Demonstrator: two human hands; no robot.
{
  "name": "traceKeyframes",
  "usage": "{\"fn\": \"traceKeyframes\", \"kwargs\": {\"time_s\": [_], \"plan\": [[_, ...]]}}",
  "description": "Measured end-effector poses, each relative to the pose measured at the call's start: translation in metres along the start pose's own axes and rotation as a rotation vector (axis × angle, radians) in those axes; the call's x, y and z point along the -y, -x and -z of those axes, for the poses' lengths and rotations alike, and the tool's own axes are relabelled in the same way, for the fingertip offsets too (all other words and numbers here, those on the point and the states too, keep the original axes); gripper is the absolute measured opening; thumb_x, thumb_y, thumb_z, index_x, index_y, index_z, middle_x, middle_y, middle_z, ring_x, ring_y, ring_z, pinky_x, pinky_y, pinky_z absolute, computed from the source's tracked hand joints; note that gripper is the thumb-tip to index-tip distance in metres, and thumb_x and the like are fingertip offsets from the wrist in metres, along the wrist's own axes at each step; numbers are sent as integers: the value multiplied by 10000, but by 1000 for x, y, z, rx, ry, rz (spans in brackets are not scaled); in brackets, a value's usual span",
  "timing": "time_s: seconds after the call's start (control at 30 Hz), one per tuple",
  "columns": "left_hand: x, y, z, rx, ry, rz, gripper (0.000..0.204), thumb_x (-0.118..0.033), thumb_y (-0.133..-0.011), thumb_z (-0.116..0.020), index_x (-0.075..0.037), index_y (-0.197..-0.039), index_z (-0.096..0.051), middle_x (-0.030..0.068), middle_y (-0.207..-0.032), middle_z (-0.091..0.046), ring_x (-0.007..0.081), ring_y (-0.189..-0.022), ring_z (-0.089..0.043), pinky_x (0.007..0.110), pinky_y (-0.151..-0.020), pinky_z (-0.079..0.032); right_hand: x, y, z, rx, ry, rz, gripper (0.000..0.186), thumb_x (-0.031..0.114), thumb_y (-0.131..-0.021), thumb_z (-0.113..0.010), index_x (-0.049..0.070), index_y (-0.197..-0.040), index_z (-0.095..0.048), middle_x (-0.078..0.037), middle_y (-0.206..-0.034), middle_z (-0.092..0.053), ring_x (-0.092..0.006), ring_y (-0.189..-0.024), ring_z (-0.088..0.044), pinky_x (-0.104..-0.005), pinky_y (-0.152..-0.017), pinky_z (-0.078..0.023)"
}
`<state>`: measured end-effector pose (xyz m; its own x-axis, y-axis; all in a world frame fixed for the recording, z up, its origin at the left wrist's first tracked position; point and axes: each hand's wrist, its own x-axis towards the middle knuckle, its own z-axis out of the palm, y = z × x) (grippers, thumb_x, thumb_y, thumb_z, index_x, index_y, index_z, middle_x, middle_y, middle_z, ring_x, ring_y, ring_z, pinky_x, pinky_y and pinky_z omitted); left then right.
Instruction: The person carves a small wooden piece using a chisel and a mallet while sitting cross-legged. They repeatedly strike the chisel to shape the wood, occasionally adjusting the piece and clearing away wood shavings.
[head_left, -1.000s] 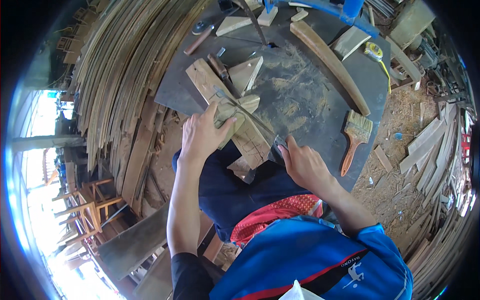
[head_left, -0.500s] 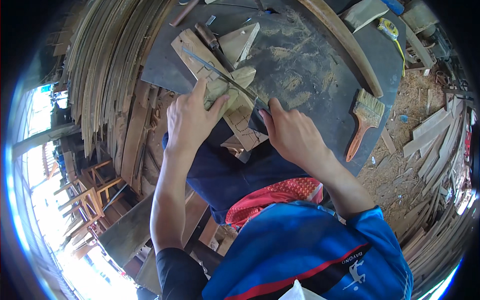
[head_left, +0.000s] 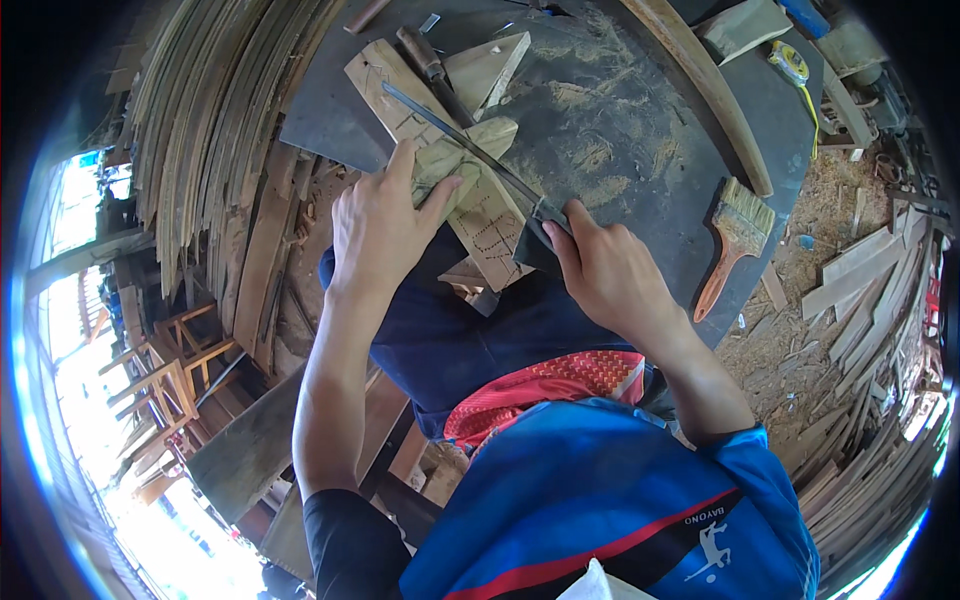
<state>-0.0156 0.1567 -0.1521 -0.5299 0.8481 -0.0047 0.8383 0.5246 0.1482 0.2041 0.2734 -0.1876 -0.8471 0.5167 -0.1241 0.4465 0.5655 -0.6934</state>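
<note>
My right hand [head_left: 622, 272] is closed around the dark handle of a long, narrow metal file [head_left: 450, 130]. Its blade slants up and left across a small pale wood piece [head_left: 492, 136]. My left hand [head_left: 378, 225] grips the near left end of this piece, thumb and forefinger on either side. Beneath it lies a longer wooden board [head_left: 490, 235] with dotted and drawn dark marks, its near end reaching over my lap. A tool with a wooden handle [head_left: 420, 52], probably a chisel, rests beside the board; its far end is hidden under the pale piece.
On the dark worktable [head_left: 640, 215] are sawdust, a triangular wood offcut [head_left: 488, 68], a curved wooden bar [head_left: 705, 95], a paintbrush [head_left: 735, 235] and a yellow tape measure [head_left: 789, 62]. Stacked wood strips [head_left: 215, 120] stand left; scrap boards [head_left: 865, 265] lie right on a shavings-covered floor.
My right hand has moved a little to the right, drawing the file along with it across the pale wood. My left hand keeps its hold. The whole view has shifted slightly.
</note>
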Motion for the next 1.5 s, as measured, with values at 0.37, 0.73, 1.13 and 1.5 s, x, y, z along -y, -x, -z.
{"fn": "traceKeyframes", "kwargs": {"time_s": [0.37,0.73,1.13,1.5], "plan": [[-10,-2,10,68,-49,46,498,-424,-919,-735,-30,-1193,-599,213,-794,-717,416,-770,-716,503,-656,-551,5,7,0,-23,103,6,302,288,-1058,-526,8,-948,-508,-231,-551,-582,-455,-555,-640,-555,-510,-508],[-15,3,5,-3,-86,-67,417,-384,-933,-712,-70,-1170,-574,159,-722,-712,397,-683,-716,505,-606,-568,22,-26,-6,-20,-26,71,304,244,-1047,-534,-41,-940,-515,-277,-603,-609,-481,-617,-654,-555,-552,-529],[-10,0,4,-4,-76,-80,420,-412,-940,-703,-87,-1187,-607,191,-796,-728,419,-755,-717,509,-662,-564,24,-38,-15,-70,-73,127,308,248,-1049,-534,-39,-937,-533,-300,-673,-632,-500,-676,-656,-576,-602,-522],[-3,-1,3,-25,-25,-85,510,-470,-898,-744,-80,-1209,-634,200,-715,-698,422,-693,-705,510,-639,-558,-7,7,17,-158,-373,16,284,225,-1020,-625,-55,-988,-588,-269,-681,-601,-484,-669,-610,-544,-580,-436]]}}
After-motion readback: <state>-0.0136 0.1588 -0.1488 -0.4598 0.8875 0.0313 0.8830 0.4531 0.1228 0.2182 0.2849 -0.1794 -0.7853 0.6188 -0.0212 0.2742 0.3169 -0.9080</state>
